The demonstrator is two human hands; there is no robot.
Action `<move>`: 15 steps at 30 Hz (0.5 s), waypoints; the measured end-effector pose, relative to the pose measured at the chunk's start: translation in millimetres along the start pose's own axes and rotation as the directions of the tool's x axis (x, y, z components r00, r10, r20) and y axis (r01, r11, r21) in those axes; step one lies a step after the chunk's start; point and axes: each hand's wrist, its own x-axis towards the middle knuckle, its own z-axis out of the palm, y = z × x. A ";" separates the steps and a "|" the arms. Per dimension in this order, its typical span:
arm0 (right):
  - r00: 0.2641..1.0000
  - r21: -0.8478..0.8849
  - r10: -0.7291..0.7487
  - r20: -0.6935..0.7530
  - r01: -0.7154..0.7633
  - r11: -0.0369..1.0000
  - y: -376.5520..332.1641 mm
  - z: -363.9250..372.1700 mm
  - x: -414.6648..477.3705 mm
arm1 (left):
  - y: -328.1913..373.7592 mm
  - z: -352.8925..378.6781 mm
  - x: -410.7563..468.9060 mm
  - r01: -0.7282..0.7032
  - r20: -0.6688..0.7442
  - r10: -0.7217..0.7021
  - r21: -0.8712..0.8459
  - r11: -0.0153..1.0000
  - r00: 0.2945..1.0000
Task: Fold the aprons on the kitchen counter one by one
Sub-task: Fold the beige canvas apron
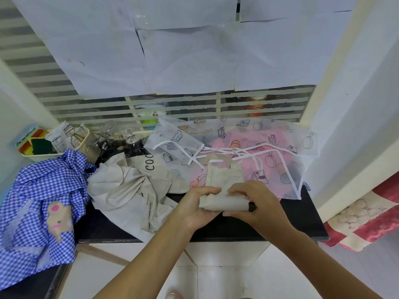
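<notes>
1. Head view: both hands meet over the near edge of the dark counter (pixel 302 223), holding a small beige apron (pixel 224 178) folded into a narrow strip.
2. The strip's near end is rolled up; its far end, with a loop, lies flat on a clear printed apron (pixel 280 134).
3. The left hand (pixel 194 207) has its fingers curled round the roll's left end.
4. The right hand (pixel 252 201) curls its fingers over the top of the roll, thumb underneath.
5. The clear printed apron is spread over a pink cloth (pixel 224 145), white ties trailing across it.
6. Left of the hands lies a crumpled beige apron (pixel 129 190) with black lettering, and beyond it a blue checked apron (pixel 43 201) hanging over the counter's edge.
7. Drinking glasses (pixel 121 134) stand at the back.
</notes>
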 end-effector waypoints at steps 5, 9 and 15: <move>0.973 0.294 0.230 0.017 -0.225 0.929 -14.9 -3.1 4.4 | -5.2 0.1 1.5 -0.049 0.098 0.058 -0.097 0.994 0.993; 0.907 0.469 0.421 0.009 -0.375 0.799 -24.9 -2.4 9.4 | -5.0 -2.1 -0.2 -0.151 0.100 0.145 0.051 0.987 0.984; 0.812 0.537 0.581 0.058 -0.516 0.667 -25.2 -3.0 13.5 | -1.8 -7.5 -5.7 -0.199 0.146 0.184 0.100 0.975 0.972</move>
